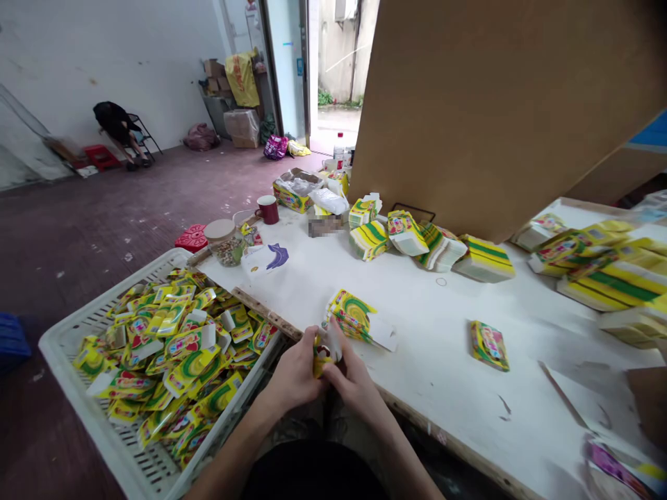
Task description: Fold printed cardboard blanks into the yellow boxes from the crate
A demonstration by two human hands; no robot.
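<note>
Head view: hands (296, 367) (355, 378), curled nearly closed, pinch a small yellow cardboard carton (321, 364).

Daylight is admitted through the open doorway (340, 90), where the ground outside is nearly bleached white, and a pale sheen is laid on the floor (229, 182) nearby. The white desk (313, 271) is softly lit, while the cardboard sheet (484, 111) is left in duller shade. The hands (294, 375) are slightly blurred — toward the edges, shapes are stretched, and the upper right corner is darkened.
</note>
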